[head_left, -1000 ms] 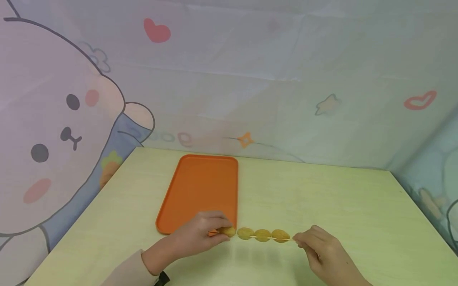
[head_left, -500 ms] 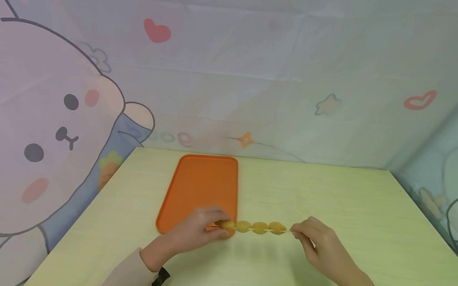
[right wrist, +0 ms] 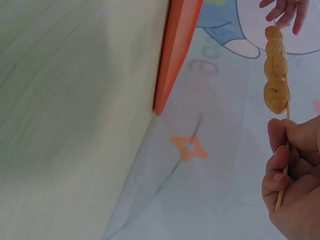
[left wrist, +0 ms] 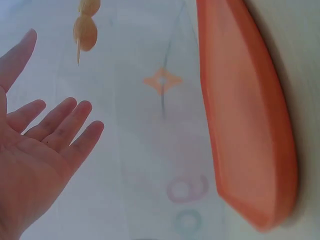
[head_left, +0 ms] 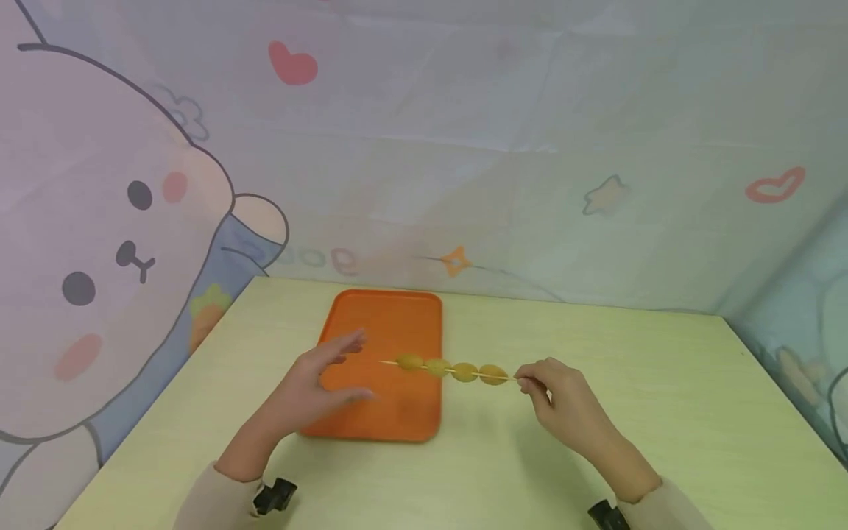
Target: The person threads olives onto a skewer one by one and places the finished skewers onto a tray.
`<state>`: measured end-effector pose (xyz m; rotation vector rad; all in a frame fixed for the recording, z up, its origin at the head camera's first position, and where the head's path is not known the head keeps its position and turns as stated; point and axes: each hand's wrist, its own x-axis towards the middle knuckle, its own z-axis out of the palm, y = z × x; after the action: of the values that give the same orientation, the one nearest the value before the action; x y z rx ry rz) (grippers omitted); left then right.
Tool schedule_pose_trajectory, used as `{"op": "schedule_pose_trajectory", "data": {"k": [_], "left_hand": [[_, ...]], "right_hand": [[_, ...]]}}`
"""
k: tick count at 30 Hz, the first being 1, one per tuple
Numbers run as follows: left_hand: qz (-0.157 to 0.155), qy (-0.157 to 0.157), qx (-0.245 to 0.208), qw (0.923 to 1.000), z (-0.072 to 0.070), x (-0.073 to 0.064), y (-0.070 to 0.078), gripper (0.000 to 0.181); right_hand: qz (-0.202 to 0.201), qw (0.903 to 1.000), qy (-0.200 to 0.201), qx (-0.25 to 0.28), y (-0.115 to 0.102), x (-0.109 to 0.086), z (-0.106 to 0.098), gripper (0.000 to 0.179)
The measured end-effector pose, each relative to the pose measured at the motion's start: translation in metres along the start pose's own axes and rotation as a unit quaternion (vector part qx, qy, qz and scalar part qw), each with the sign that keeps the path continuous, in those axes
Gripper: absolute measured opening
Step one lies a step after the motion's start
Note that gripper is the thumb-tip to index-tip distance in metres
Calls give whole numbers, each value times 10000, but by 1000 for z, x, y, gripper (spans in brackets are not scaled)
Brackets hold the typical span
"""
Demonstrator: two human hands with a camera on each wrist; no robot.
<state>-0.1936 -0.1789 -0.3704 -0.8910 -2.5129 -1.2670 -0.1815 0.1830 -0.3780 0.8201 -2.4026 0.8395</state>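
My right hand pinches the bare stick end of a skewer threaded with several golden, round, puffy pieces. The skewer is held nearly level in the air, its pointed end over the orange tray. In the right wrist view, thumb and fingers of the right hand wrap the thin stick below the lowest piece. Spread fingers and thumb leave my left hand apart from the skewer's tip, over the tray's left side. The left wrist view shows that palm with nothing in it, the skewer tip close by.
The tray lies flat on a pale wooden table, left of the middle. Behind the table hangs a printed cloth with a cartoon bear, hearts and stars. Dark wrist devices sit at both sleeves.
The left hand has let go of the skewer's far end and drawn off to the left with fingers spread. The right hand has carried the skewer forward and left, over the tray.
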Motion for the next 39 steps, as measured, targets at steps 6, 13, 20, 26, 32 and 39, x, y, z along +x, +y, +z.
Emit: {"op": "schedule_pose_trajectory", "data": {"k": [6, 13, 20, 26, 32, 39], "left_hand": [[-623, 70, 142, 9979, -18, -3, -27, 85], [-1439, -258, 206, 9890, -29, -16, -59, 96], [-2141, -918, -97, 9724, -33, -27, -77, 113], [-2449, -1289, -402, 9601, -35, -32, -86, 121], [-2548, -1390, -399, 9561, -33, -34, -94, 121], [-2399, -1446, -369, 9593, -33, -32, -96, 118]], "right_hand": [[815, 9961, -288, 159, 10, 28, 22, 9], [1562, 9858, -457, 402, 14, 57, 60, 11], [2202, 9710, -683, 627, 19, 71, 96, 12], [2577, 9600, -804, 741, 26, 74, 119, 12], [2869, 9500, -891, 849, 30, 76, 132, 12], [2924, 9470, -977, 900, 30, 82, 136, 12]]}}
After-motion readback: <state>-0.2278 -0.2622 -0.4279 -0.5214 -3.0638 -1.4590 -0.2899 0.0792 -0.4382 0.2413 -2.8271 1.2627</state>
